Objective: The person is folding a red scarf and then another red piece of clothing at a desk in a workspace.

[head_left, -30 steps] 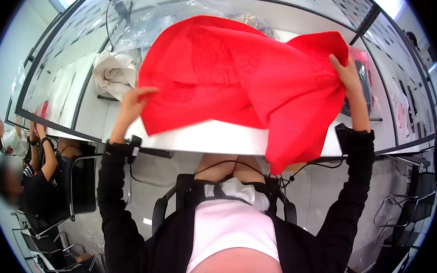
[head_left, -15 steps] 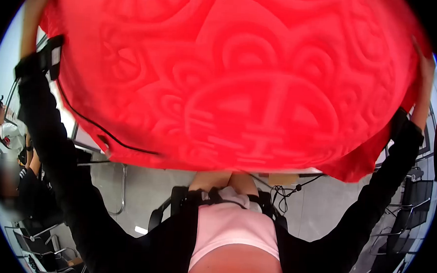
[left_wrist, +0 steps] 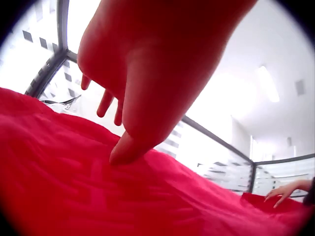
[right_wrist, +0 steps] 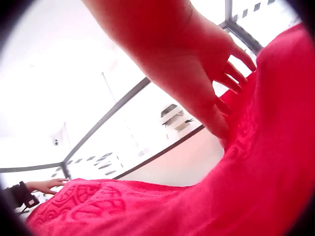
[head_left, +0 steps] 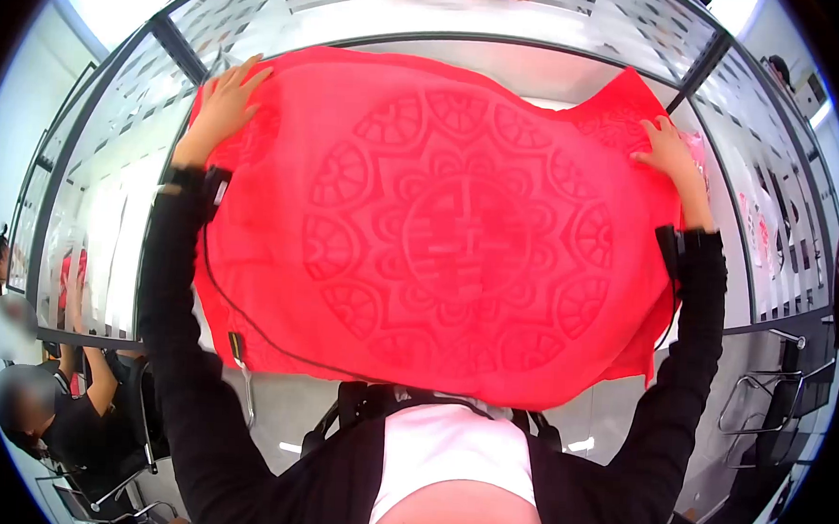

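A large red cloth (head_left: 464,236) lies spread over the table, a round medallion of petal and scroll shapes pressed into its middle. Its near edge hangs over the table's front toward the lap. At the far left part of the cloth is my left hand (head_left: 220,114), fingers spread; in the left wrist view its thumb (left_wrist: 125,150) points down at the fabric. My right hand (head_left: 670,154) rests on the far right part, fingers spread, just beside a peaked corner. In the right wrist view those fingertips (right_wrist: 239,87) touch a raised fold of the cloth.
Framed glass partitions (head_left: 112,151) stand around the table's back and sides. A dark cable (head_left: 273,335) runs from the left wrist over the cloth. At the right edge lies a clear plastic package (head_left: 698,153). Another person (head_left: 79,415) sits at the left; chairs (head_left: 787,405) stand at the right.
The red cloth was bunched, then lifted high with both arms wide, filling the view. Now it lies flat across the table, covering the things there, and both hands have come down onto it.
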The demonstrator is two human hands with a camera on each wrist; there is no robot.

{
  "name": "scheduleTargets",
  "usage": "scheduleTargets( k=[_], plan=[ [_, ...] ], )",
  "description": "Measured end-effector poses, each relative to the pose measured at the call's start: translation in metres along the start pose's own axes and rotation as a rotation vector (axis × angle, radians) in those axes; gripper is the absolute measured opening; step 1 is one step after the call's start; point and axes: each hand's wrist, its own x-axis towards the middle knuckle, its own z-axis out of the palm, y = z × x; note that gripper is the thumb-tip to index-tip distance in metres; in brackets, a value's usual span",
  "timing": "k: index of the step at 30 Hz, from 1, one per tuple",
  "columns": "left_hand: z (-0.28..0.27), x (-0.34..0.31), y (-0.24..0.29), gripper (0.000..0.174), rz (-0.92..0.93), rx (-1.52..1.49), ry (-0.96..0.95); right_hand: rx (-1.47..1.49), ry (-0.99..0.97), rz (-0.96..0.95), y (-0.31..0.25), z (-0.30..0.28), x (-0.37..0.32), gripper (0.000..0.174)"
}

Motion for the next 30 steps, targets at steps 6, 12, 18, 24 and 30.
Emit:
scheduleTargets(
  k=[6, 12, 18, 24, 30],
  plan=[
    [-0.053, -0.123, 0.044, 0.065, -0.08, -0.225, -0.044, 0.402, 0.146, -0.196, -0.024, -0.025, -0.112, 0.056],
    [-0.036, -0.235, 0.075, 0.067, -0.35, -0.552, -0.134, 0.537, 0.174, -0.065, -0.042, -0.018, -0.185, 0.052],
    [-0.016, -0.304, 0.102, 0.066, -0.613, -0.669, -0.093, 0.634, 0.159, 0.1, -0.055, 0.013, -0.228, 0.047],
    [0.004, -0.344, 0.12, 0.067, -0.88, -0.79, -0.12, 0.72, -0.011, 0.224, -0.071, 0.032, -0.266, 0.038],
    [0.015, -0.357, 0.118, 0.067, -0.946, -0.83, -0.091, 0.755, -0.005, 0.338, -0.066, 0.04, -0.286, 0.034]
  ],
)
